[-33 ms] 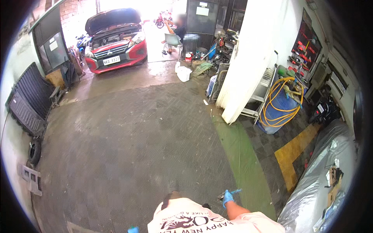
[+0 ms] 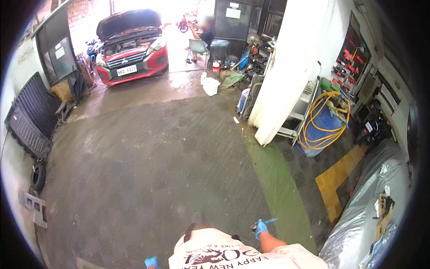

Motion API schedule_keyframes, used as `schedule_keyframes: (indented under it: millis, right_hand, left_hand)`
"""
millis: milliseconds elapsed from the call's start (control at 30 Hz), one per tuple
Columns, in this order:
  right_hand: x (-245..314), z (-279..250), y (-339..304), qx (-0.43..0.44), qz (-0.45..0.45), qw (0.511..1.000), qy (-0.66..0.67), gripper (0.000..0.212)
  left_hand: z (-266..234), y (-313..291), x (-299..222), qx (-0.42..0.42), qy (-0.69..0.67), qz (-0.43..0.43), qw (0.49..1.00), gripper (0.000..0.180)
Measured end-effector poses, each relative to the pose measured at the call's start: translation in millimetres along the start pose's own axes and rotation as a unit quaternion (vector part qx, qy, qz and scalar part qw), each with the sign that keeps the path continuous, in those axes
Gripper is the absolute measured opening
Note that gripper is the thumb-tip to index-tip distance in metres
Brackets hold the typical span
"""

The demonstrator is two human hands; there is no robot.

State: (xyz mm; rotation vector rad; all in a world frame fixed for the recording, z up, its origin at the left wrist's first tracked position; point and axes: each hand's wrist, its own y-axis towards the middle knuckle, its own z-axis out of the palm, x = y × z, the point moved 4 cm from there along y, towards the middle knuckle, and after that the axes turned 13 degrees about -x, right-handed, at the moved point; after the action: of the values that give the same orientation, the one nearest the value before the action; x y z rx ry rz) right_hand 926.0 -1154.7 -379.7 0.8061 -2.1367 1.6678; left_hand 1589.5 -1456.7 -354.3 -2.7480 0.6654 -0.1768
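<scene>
My right hand (image 2: 261, 229), in a blue glove, is low in the picture, right of my pale pink shirt (image 2: 215, 251). Its fingers are closed around a small tool (image 2: 270, 220) with a slim blue part sticking out to the right and a greyish part to the left. What kind of tool it is stays too small to make out. My left hand (image 2: 152, 262), also blue-gloved, just enters at the bottom edge, left of the shirt. Its fingers are too small and partly cut off to read. Dark ridged floor tiles (image 2: 156, 170) lie below both hands.
A red car (image 2: 132, 62) with its bonnet raised stands at the far left. A person (image 2: 206, 36) sits on a chair beyond. Right are a white pillar (image 2: 282, 76), a stepladder (image 2: 295, 115), a yellow hose (image 2: 309, 142) on a blue drum, and a silver-covered car (image 2: 367, 193).
My left hand has come further into view at the bottom edge. My right hand still grips the small tool, almost unmoved. The whole view has shifted very slightly.
</scene>
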Motion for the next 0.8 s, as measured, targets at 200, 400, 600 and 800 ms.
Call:
schedule_keyframes:
  millis: [200, 400, 600, 800]
  right_hand:
    - [157, 134, 31, -0.019, -0.039, 0.999, 0.024, 0.042]
    - [325, 259, 103, -0.069, -0.054, 0.995, 0.038, 0.042]
    - [523, 429, 123, -0.070, -0.104, 0.992, -0.024, 0.045]
    - [771, 633, 104, 0.093, -0.207, 0.943, -0.245, 0.041]
  left_hand:
    - [-245, 374, -103, -0.123, -0.522, -0.248, 0.806, 0.018]
    - [-472, 602, -269, 0.095, -0.008, 0.211, 0.973, 0.027]
    - [-458, 805, -286, -0.055, -0.339, -0.041, 0.938, 0.025]
    - [-533, 950, -340, -0.073, -0.626, -0.196, 0.751, 0.020]
